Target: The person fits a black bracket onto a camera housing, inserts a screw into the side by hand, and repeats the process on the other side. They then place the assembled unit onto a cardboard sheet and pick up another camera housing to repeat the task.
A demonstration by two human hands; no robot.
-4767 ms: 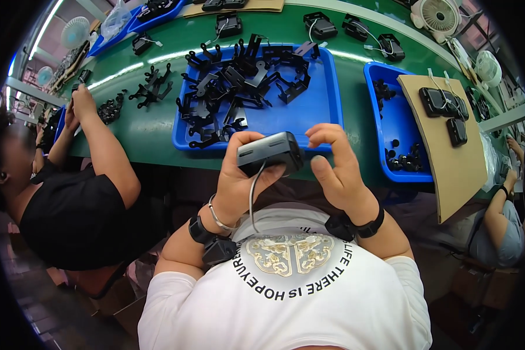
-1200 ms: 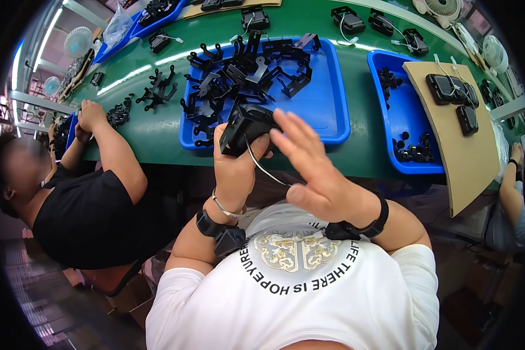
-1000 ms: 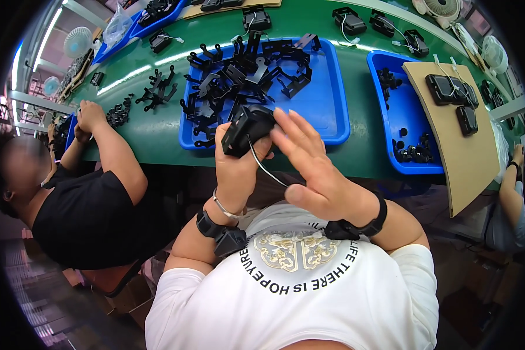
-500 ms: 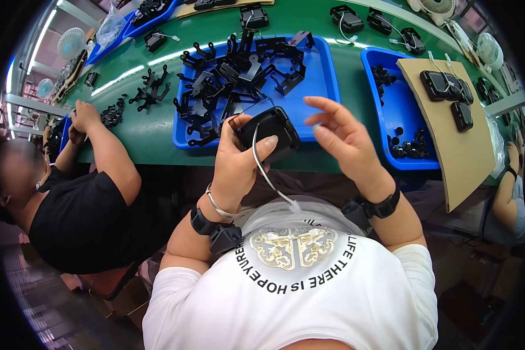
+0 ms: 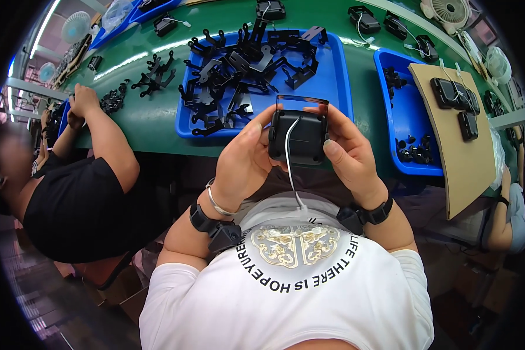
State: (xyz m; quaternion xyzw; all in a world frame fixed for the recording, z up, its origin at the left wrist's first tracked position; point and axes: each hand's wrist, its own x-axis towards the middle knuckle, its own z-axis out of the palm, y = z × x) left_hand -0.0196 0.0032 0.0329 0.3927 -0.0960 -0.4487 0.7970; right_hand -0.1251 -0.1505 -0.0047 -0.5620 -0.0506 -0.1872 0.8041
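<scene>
Between my two hands is a black box-shaped device (image 5: 300,150) with rounded corners. A white cable (image 5: 287,153) runs from its face down to a small white connector near my shirt. A black U-shaped bracket (image 5: 302,100) sits at the device's far end, its bar standing out beyond the body. My left hand (image 5: 246,157) grips the left side, fingers partly hidden behind it. My right hand (image 5: 351,154) holds the right side, thumb at the near right corner. Just beyond, a blue tray (image 5: 338,81) holds a heap of similar black brackets (image 5: 233,70).
On the right, another blue tray (image 5: 399,122) holds small black knobs (image 5: 415,153). Beside it, a cardboard sheet (image 5: 458,169) carries several black devices (image 5: 449,93). More cabled devices (image 5: 364,22) stand along the back of the green table (image 5: 140,125). A co-worker (image 5: 81,204) sits at left.
My right hand has come in from the right and taken hold of the device. The device has turned upright and squarer toward me, its bracket now at the far end.
</scene>
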